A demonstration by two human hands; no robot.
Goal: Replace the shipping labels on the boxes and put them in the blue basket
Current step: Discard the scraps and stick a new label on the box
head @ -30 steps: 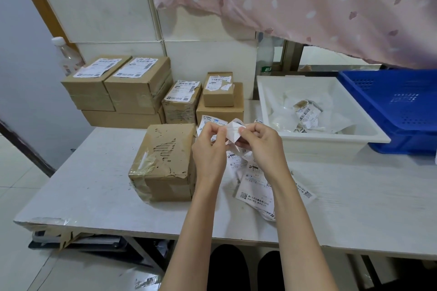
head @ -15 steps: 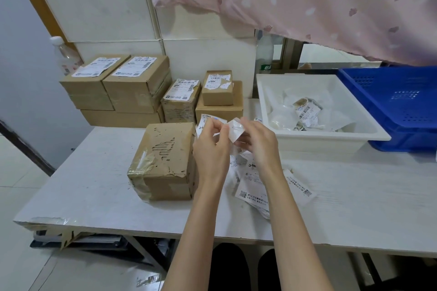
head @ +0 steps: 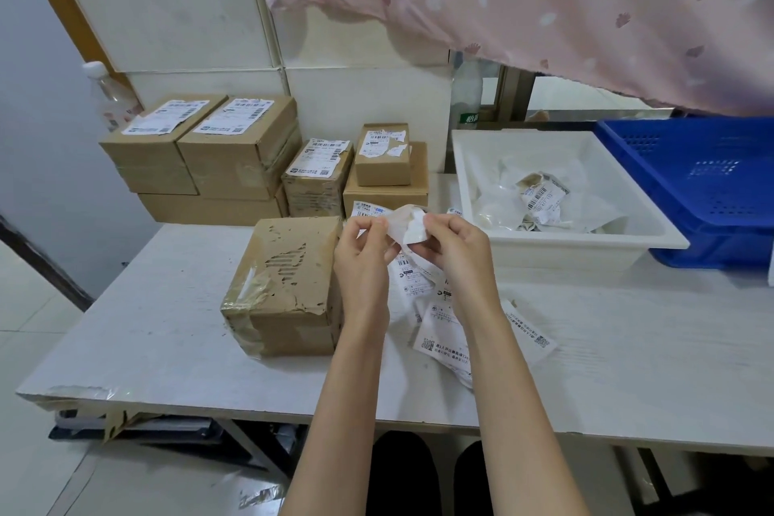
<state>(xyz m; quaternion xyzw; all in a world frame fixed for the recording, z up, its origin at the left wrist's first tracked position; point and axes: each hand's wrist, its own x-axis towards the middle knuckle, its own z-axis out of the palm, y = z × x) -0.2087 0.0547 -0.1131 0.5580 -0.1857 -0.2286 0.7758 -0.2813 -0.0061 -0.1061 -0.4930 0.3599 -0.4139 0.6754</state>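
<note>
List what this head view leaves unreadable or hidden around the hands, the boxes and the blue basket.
- Paper pinched between left hand and right hand: crumpled, print not visible; label or backing, cannot tell.
- Blue basket: cut off by the right edge, and the white tray hides its lower left side.
- Loose labels on the table: partly under the forearms, text too small.
- Stacked boxes: label print too small.

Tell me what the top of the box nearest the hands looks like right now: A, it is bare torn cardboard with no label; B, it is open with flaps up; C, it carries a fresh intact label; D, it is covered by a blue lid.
A: the nearest box shows ripped, scuffed cardboard on top and no label, while both hands pinch a crumpled white label piece beside it.
</note>
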